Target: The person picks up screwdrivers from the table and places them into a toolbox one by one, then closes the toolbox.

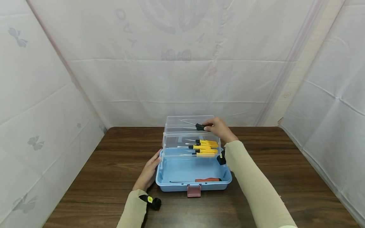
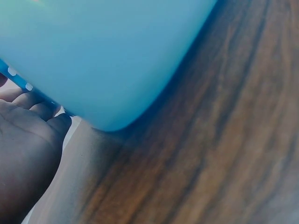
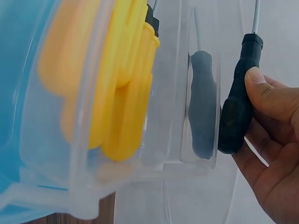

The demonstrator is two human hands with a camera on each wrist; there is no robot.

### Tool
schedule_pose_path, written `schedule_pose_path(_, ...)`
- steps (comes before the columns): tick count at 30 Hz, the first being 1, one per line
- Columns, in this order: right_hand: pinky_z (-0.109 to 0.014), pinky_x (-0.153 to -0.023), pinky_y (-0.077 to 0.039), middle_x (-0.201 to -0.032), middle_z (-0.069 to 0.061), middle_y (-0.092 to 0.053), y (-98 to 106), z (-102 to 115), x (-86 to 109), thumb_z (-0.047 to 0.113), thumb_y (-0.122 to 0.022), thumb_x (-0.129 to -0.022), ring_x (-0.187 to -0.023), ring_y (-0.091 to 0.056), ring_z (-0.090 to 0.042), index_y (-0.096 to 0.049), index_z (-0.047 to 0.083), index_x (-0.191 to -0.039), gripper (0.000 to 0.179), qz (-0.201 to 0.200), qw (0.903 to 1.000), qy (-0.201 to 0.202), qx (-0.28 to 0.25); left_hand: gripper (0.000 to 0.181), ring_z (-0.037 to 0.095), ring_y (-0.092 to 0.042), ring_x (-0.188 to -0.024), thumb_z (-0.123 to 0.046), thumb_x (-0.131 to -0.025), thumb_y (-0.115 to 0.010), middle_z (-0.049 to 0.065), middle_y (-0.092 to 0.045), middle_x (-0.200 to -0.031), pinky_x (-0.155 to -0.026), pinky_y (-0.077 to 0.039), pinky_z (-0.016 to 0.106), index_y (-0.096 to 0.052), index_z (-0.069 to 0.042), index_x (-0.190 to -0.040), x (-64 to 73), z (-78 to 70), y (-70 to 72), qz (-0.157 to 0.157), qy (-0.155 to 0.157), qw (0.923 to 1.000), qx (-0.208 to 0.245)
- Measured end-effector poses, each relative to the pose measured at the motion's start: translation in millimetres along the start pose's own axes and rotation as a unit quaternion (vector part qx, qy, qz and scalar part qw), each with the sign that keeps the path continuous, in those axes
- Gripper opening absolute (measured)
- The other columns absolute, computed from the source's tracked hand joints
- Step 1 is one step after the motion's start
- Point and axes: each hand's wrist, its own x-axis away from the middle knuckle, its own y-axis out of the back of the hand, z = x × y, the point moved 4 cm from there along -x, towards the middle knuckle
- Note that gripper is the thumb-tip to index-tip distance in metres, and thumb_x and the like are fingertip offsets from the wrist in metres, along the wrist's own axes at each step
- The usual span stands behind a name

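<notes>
My right hand (image 1: 220, 128) pinches a black-handled screwdriver (image 3: 240, 98) between thumb and fingers, over the upper clear tray (image 1: 178, 126). Its shaft points left. A second black-handled screwdriver (image 3: 202, 107) lies inside that tray, seen through the plastic. Several yellow-handled screwdrivers (image 1: 205, 147) sit in the lower clear tray (image 1: 171, 142). Beneath the trays stands the blue toolbox (image 1: 182, 169), with a red-handled screwdriver (image 1: 208, 179) along its front inside. My left hand (image 1: 149, 169) rests against the box's left side with fingers extended; part of them is hidden behind the box in the left wrist view.
The toolbox stands on a dark wooden table (image 1: 114, 177). A reddish latch (image 1: 194, 191) hangs from its front. Pale patterned sheeting (image 1: 182, 82) rises behind the table and along both sides. Each wrist wears a small black camera (image 1: 155, 203).
</notes>
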Motion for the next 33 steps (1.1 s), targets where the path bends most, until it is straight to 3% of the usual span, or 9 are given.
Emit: schedule_pose_path(33, -0.039, -0.090, -0.055, -0.119, -0.016, -0.067, -16, 5, -1.7, 0.005, -0.061, -0.092, -0.105, -0.065, -0.027, -0.068, 0.002, -0.117, 0.026, -0.011, 0.9996, 0.026, 0.003, 0.058, 0.030, -0.010, -0.149, -0.031, -0.103, -0.040, 0.010, -0.014, -0.162, -0.119, -0.012, 0.050, -0.020, -0.013, -0.154, 4.6, -2.3, 1.9, 0.000, 0.008, 1.0000, -0.002)
